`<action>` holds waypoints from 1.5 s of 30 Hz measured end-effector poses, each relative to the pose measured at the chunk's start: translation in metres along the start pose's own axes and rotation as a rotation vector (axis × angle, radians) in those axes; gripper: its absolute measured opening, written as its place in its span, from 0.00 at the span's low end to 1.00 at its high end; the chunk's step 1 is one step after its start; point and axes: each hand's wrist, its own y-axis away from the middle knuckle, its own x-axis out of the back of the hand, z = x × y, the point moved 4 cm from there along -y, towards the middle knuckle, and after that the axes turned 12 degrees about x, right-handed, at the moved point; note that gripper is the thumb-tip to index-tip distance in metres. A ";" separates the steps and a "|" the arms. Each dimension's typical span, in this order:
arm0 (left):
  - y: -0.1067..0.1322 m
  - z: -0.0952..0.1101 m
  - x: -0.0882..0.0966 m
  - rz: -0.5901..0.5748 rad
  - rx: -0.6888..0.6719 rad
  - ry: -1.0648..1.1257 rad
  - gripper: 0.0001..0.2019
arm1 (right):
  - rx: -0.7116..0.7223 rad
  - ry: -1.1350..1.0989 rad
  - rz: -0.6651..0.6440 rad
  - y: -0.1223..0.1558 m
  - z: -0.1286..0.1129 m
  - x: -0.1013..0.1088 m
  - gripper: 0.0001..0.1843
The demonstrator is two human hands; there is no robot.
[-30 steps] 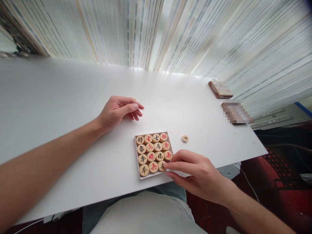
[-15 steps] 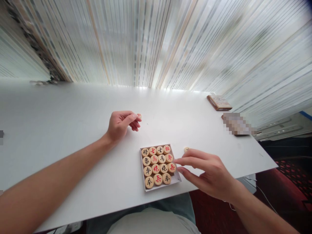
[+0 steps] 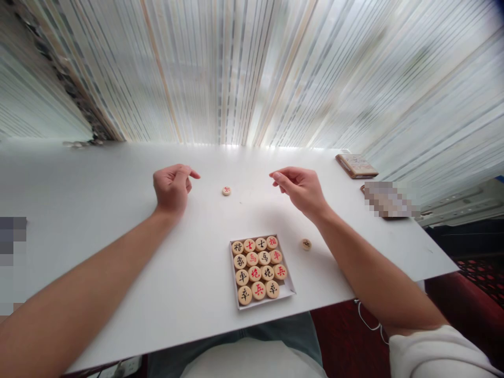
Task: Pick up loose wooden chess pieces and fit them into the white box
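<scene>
To the left of a red-marked xiangqi piece [image 3: 226,191], my left hand [image 3: 173,186] hovers with its index finger pointing right and the other fingers loosely curled. Nothing shows in it. My right hand [image 3: 297,186] is on that piece's other side, its bent fingers slightly apart and no object visible in them. Both hands are clear of the piece. Nearer me sits a shallow white box [image 3: 233,275] with rows of round wooden pieces, some marked red and some black. Its front right corner holds no piece. A black-marked piece [image 3: 306,244] lies right of the box, below my right wrist.
The white table [image 3: 157,294] ends at a striped curtain [image 3: 220,73] at the back. Two flat boxes lie at the right: a brown-edged one [image 3: 356,166] and a blurred-out one [image 3: 388,200]. A white cable [image 3: 368,325] hangs beyond the right front edge.
My left hand has drawn back left from the red-marked piece, now fully visible on the table. My right hand has left the box's right side and moved up and away toward that piece.
</scene>
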 end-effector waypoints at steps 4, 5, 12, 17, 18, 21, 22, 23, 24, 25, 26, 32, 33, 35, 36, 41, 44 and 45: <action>0.007 -0.002 -0.005 -0.061 -0.035 -0.081 0.13 | 0.009 0.098 -0.005 0.016 0.025 0.002 0.18; 0.008 -0.001 -0.007 -0.075 -0.050 -0.108 0.14 | 0.005 0.128 -0.018 0.020 0.029 0.004 0.18; 0.007 0.000 -0.008 -0.078 -0.099 -0.224 0.13 | 0.042 0.229 -0.099 0.024 0.029 0.004 0.18; 0.003 -0.006 -0.013 -0.104 -0.165 -0.466 0.10 | 0.087 0.245 -0.106 0.021 0.026 0.004 0.18; 0.003 -0.006 -0.013 -0.105 -0.177 -0.494 0.10 | 0.089 0.249 -0.108 0.020 0.025 0.005 0.18; 0.006 -0.005 -0.014 -0.111 -0.196 -0.549 0.11 | 0.070 0.278 -0.146 0.019 0.017 0.011 0.18; 0.007 -0.004 -0.015 -0.115 -0.205 -0.566 0.10 | 0.063 0.290 -0.163 0.019 0.012 0.013 0.17; 0.009 -0.002 -0.016 -0.121 -0.222 -0.584 0.10 | 0.061 0.302 -0.175 0.019 0.006 0.016 0.17; 0.011 0.000 -0.017 -0.130 -0.248 -0.605 0.09 | 0.063 0.316 -0.186 0.018 -0.002 0.019 0.17; 0.014 0.003 -0.019 -0.144 -0.285 -0.628 0.10 | 0.068 0.338 -0.199 0.019 -0.010 0.023 0.16; 0.017 0.006 -0.022 -0.165 -0.326 -0.650 0.10 | 0.075 0.369 -0.221 0.020 -0.019 0.028 0.16; 0.033 0.012 -0.034 -0.335 -0.523 -0.740 0.12 | -0.019 0.573 -0.582 0.057 -0.043 0.062 0.20; 0.034 0.012 -0.034 -0.352 -0.543 -0.747 0.12 | -0.062 0.592 -0.629 0.066 -0.042 0.067 0.22; 0.034 0.010 -0.034 -0.363 -0.573 -0.751 0.12 | -0.127 0.625 -0.705 0.085 -0.038 0.073 0.25; 0.034 0.010 -0.034 -0.361 -0.585 -0.750 0.12 | -0.148 0.626 -0.737 0.092 -0.037 0.073 0.25; 0.031 0.006 -0.033 -0.358 -0.615 -0.702 0.10 | -0.181 0.577 -0.810 0.107 -0.034 0.053 0.16; 0.032 0.005 -0.034 -0.386 -0.589 -0.661 0.10 | -0.193 0.574 -0.846 0.104 -0.029 0.048 0.08; 0.033 0.004 -0.034 -0.412 -0.534 -0.584 0.10 | -0.194 0.575 -0.855 0.104 -0.025 0.049 0.07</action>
